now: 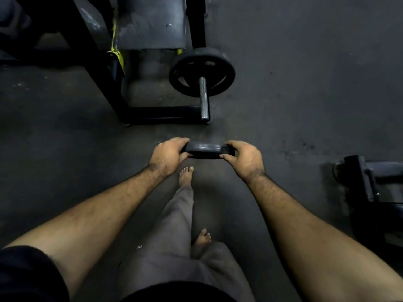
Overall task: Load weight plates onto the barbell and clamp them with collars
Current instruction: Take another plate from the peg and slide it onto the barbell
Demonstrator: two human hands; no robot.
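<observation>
At centre frame, your left hand (166,154) and right hand (245,158) grip a weight plate (206,149) edge-on; misaligned with the barbell sleeve (204,99), it could slip onto your bare foot (186,175).

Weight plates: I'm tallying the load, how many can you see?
2: one plate on the barbell, one plate held by both hands; others may be hidden.

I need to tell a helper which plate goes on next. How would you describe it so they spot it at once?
Start at the bench frame and its barbell sleeve pointing at the viewer. Nearer than the sleeve's tip, the left hand and right hand grip a black plate. Unlike the loaded plate, it is carried edge-on.
</observation>
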